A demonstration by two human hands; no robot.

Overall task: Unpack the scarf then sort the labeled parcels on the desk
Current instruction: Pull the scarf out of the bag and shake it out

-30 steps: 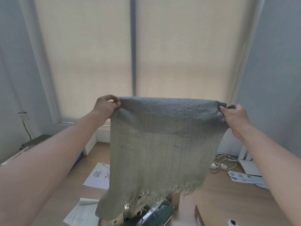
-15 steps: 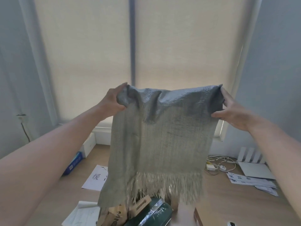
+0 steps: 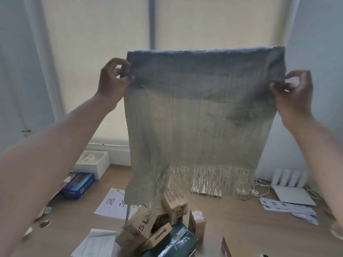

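Loosely woven grey-green scarf (image 3: 194, 115) — fringed hem, held spread.

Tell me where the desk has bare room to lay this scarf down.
The widest bare patch of desk lies right of the parcel pile, bordered behind by the white router and on the right by the papers. A smaller one lies at front left, before the blue box. The centre front is crowded with parcels under the scarf.
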